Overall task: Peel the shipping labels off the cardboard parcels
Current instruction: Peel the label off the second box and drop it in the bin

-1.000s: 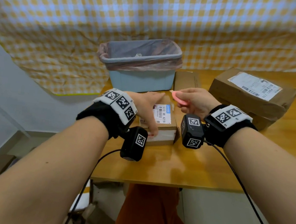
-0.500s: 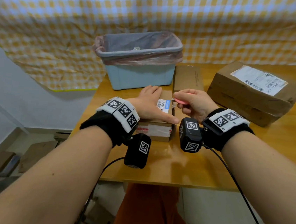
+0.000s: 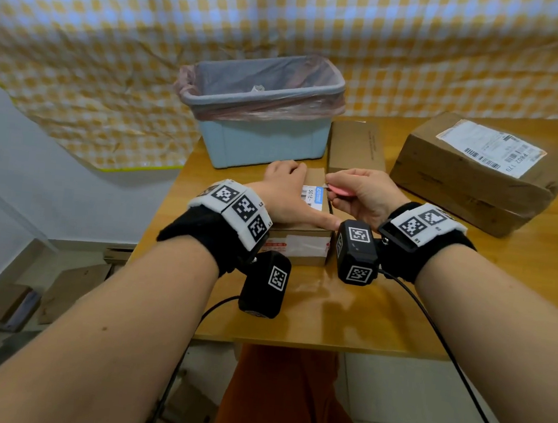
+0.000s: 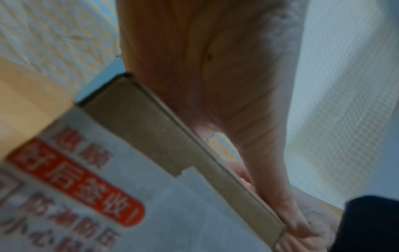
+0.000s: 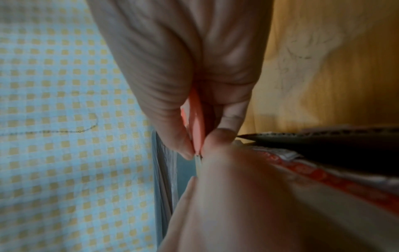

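Note:
A small cardboard parcel lies near the table's front edge, red-and-white tape on its near side. My left hand lies flat on its top and covers most of the white label; the thumb runs along the near edge. My right hand pinches a pink scraper whose tip sits at the label's far right corner. In the right wrist view the scraper shows between thumb and fingers. The left wrist view has the palm on the parcel. A larger parcel with its label stands to the right.
A light blue bin with a plastic liner stands right behind the small parcel. A flat cardboard piece lies between the bin and the larger parcel. A checked cloth hangs behind the wooden table. Cardboard scraps lie on the floor at left.
My left hand has shifted from the parcel's left side onto its top, covering most of the label. The right hand has brought the pink scraper down to the label's corner.

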